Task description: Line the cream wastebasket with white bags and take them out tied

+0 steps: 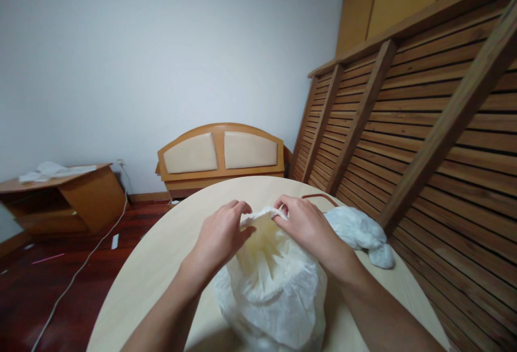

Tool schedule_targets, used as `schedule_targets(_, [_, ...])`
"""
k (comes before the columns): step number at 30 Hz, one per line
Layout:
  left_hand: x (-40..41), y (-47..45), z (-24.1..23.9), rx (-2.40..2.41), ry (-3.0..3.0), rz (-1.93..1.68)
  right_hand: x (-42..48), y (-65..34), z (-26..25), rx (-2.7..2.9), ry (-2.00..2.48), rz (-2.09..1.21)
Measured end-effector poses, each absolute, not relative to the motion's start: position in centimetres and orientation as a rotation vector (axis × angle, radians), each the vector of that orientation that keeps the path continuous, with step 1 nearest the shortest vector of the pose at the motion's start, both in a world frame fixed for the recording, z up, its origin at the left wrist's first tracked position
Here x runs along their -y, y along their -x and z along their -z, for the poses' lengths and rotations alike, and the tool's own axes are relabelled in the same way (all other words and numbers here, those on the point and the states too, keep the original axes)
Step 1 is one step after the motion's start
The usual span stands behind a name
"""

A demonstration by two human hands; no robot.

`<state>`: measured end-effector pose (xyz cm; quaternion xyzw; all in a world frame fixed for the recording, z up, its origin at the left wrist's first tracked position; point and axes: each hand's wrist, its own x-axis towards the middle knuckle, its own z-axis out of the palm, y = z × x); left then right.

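A white, crinkled plastic bag (pixel 278 306) stands on the round table, its mouth gathered at the top and facing me. My left hand (pixel 222 233) is at the left of the bag's rim, fingers curled and thumb bent, with the edge of the bag between them. On the right side, my right hand (pixel 302 222) pinches the same rim between thumb and fingers. The bag's inside looks pale yellow near the opening; what fills its lower part is hidden by the folds.
The pale round table (pixel 169 249) carries a second, bunched white plastic bag (pixel 359 228) and a brown strap-like loop (pixel 321 197) at the right. Wooden slatted panels (pixel 404 142) lean close on the right. A headboard (pixel 222 152) stands behind, a low cabinet (pixel 92 195) at left.
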<state>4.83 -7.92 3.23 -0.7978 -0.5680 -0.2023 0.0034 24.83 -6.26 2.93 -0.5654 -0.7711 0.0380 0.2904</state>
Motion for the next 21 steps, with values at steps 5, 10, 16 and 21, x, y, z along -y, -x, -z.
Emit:
schedule_targets(5, [7.1, -5.1, -2.8, 1.851, 2.474, 0.573, 6.1, -25.5, -3.0, 2.027, 1.524, -0.137])
schedule_targets(10, [6.5, -5.3, -2.4, 1.822, 2.481, 0.621, 6.0, -25.6, -2.6, 2.115, 1.348, -0.076])
schedule_targets(16, [6.5, -5.1, -2.5, 1.858, 2.555, 0.708, 5.9, -25.4, -2.5, 2.091, 1.424, -0.116])
schedule_targets(21, [6.2, -4.9, -2.0, 1.883, 2.536, 0.786, 4.3, -26.2, -1.4, 2.042, 1.441, -0.254])
